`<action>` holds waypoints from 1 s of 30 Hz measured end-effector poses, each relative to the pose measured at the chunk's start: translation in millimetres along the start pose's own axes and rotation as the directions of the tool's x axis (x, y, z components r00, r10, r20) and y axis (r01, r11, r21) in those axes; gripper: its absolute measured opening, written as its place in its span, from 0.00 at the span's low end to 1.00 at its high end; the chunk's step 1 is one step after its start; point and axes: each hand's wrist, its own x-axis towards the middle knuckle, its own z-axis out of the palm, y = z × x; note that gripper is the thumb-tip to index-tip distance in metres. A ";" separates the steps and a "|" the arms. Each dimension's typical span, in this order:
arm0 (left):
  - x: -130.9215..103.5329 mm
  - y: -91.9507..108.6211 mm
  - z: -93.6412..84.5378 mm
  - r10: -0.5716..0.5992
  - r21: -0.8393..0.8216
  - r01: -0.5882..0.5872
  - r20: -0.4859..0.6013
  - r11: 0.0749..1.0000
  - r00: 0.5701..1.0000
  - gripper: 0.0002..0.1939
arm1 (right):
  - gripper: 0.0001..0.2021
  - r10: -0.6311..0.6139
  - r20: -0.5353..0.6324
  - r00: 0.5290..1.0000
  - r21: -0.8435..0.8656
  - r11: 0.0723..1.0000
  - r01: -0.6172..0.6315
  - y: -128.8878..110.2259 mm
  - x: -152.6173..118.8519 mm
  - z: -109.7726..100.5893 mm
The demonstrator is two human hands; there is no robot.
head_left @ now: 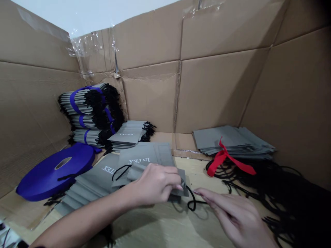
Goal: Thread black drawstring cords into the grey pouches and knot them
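My left hand is closed on a small grey pouch, gripping it near its right end. A loop of black cord sticks out at the pouch's left side. From its right end a black cord curls across to my right hand, whose fingers are pinched on it. Something thin and shiny shows at those fingertips, too small to name. Beneath and behind the left hand lie grey pouches printed INTEX. A fanned row of grey pouches rests at the left, partly behind my forearm.
Bundles of pouches tied with blue ribbon are stacked in the back left corner, near a blue ribbon roll. Another pouch stack stands beside them. At right lie grey pieces, a red ribbon and black cords. Cardboard walls surround the table.
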 end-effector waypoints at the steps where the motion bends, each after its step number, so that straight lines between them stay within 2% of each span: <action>1: 0.1 -0.2 -0.8 0.008 0.000 -0.008 0.015 1.000 1.000 0.14 | 0.16 -0.033 0.003 0.999 -0.012 0.999 0.033 1.1 -0.1 0.1; 4: 1.4 -1.0 -5.5 0.009 0.020 -0.011 0.086 1.000 0.996 0.13 | 0.17 -0.124 0.034 0.992 -0.044 0.991 0.125 8.4 -1.3 1.2; 6: 2.5 -2.1 -9.7 -0.008 0.057 0.002 0.117 0.998 0.993 0.14 | 0.16 -0.139 0.054 0.989 -0.076 0.987 0.143 14.9 -2.3 1.7; 10: 3.2 -5.7 -17.4 -0.003 0.072 -0.006 0.132 0.997 0.991 0.14 | 0.13 -0.141 0.083 0.987 -0.111 0.982 0.150 22.3 -2.1 -1.3; 14: 2.7 -6.6 -20.2 0.032 0.024 -0.036 0.141 0.999 0.989 0.12 | 0.16 -0.243 0.093 0.966 -0.193 0.947 0.257 19.0 -0.2 -8.1; 18: 3.4 -3.3 -19.1 0.023 0.003 -0.023 0.110 1.000 0.994 0.11 | 0.18 -0.273 0.065 0.960 -0.194 0.940 0.280 13.3 0.7 -11.4; 22: 4.8 -1.4 -16.8 0.014 -0.056 -0.008 0.098 0.998 0.995 0.10 | 0.16 -0.361 0.011 0.933 -0.172 0.918 0.357 10.1 5.5 -13.6; 30: 4.9 -5.9 -4.0 -0.041 -0.210 0.061 0.099 0.976 0.994 0.12 | 0.17 -0.393 0.065 0.917 -0.231 0.888 0.397 14.3 6.0 -19.3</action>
